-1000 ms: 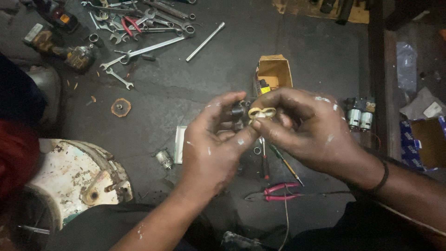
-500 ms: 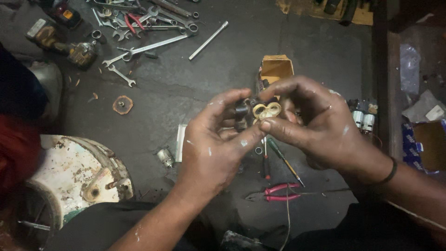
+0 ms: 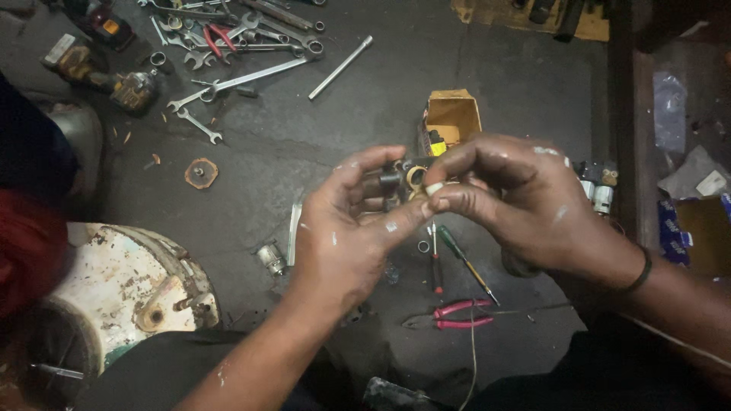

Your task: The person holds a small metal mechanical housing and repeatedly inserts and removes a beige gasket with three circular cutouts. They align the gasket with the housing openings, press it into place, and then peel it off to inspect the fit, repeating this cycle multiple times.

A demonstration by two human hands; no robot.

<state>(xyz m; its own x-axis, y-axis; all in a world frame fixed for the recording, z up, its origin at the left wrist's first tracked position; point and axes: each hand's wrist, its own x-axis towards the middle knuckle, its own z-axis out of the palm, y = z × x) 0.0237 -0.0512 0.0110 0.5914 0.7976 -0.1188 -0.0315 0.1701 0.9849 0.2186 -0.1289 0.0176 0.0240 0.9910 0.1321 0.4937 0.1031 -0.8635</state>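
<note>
Both of my hands meet over a dark floor around a small dark metal part (image 3: 392, 181) with yellowish rings (image 3: 415, 176) on it. My left hand (image 3: 346, 236) cradles the dark part from below with thumb and fingers. My right hand (image 3: 525, 202) pinches a pale ring (image 3: 434, 187) at the part's right end between thumb and forefinger. Most of the part is hidden by my fingers.
Spanners (image 3: 236, 80), a metal rod (image 3: 340, 67) and red-handled pliers (image 3: 221, 36) lie at the top left, near a cordless drill (image 3: 106, 76). A small open yellow box (image 3: 451, 118) sits beyond my hands. Screwdrivers (image 3: 464, 262) and pink pliers (image 3: 457, 313) lie below them. A white worn machine housing (image 3: 129, 285) stands at lower left.
My hands have shifted slightly lower and my right fingers have closed over the rings, hiding more of them. The surrounding tools have not moved.
</note>
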